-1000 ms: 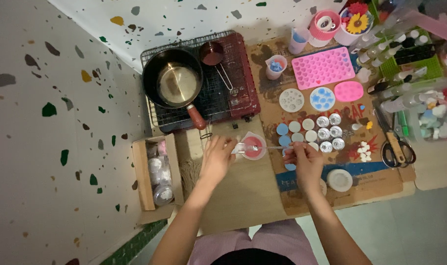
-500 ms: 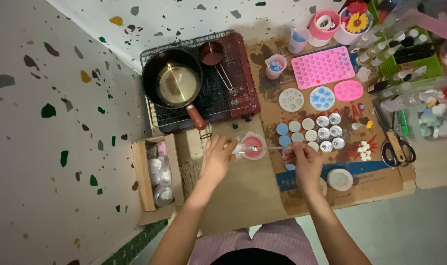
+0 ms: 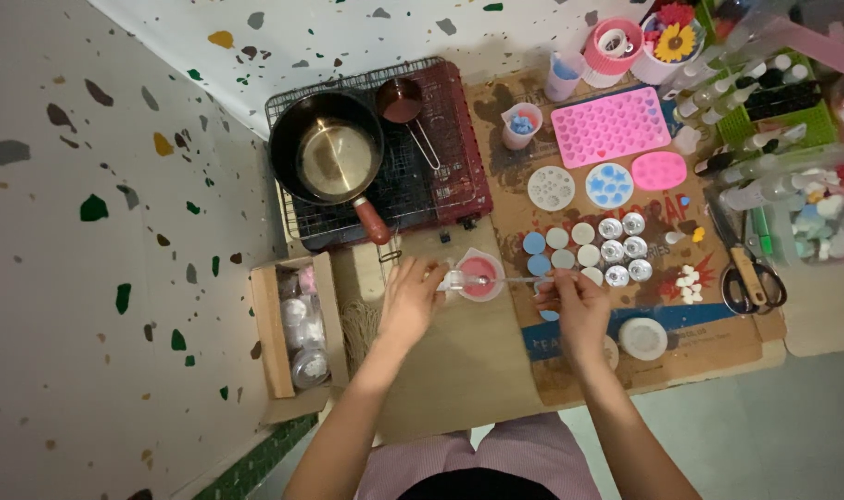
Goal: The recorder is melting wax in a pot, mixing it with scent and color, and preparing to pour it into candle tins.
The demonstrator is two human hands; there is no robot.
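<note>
The left hand [image 3: 411, 301] grips the handle side of a small cup [image 3: 478, 276] of pink liquid on the table [image 3: 459, 370], just below the stove [image 3: 440, 157]. The right hand [image 3: 578, 301] pinches a thin stirrer [image 3: 510, 279], lying left-right, its tip in the cup.

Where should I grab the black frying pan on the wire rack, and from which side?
Take the frying pan by its reddish-brown handle, coming from the near edge of the wire rack. The handle juts out from the rim toward the person and lies clear, while the small copper pot crowds the far right side. A shiny metal bowl sits inside, so probably lift level.
</note>
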